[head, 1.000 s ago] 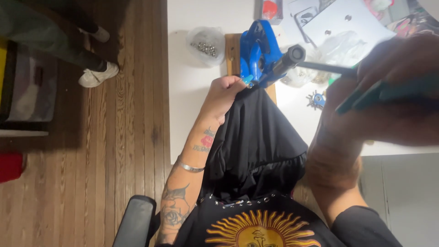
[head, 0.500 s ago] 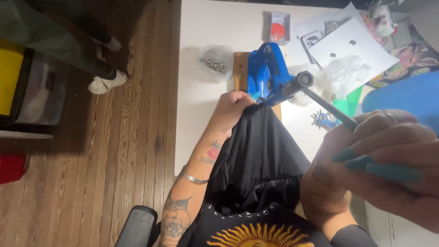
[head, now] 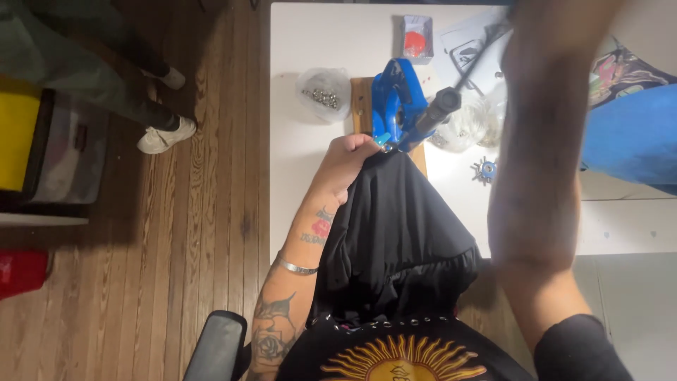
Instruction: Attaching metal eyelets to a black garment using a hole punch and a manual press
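The white table [head: 310, 197] fills the upper middle of my view, with wooden floor [head: 204, 233] to its left, where another person's leg and white shoe [head: 166, 136] stand beside a yellow and grey bin [head: 42, 148]. Draped from my lap up onto the table is the black garment [head: 395, 240], its top edge drawn to a point under the blue hand press [head: 396, 106], which sits on a wooden board [head: 362, 106]. My right arm [head: 543, 176] rises blurred across the right of the frame, and its hand is out of the picture above, so I cannot tell whether it grips anything. The press's black lever [head: 441, 109] angles up toward that side. My left hand [head: 349, 159] is closed, fingers pinching the fabric edge right at the press's jaw and holding it in place there.

As I judge it, the cloth is positioned and the pressing itself is what remains; a row of small metal studs [head: 381, 323] already shows along the garment near my waist, so some setting looks done. Behind the press lie a clear bag of metal pieces [head: 323, 95], another clear bag [head: 469, 127] to the right, a small red-and-white packet [head: 416, 39], and a little blue toothed part [head: 485, 169] on the tabletop
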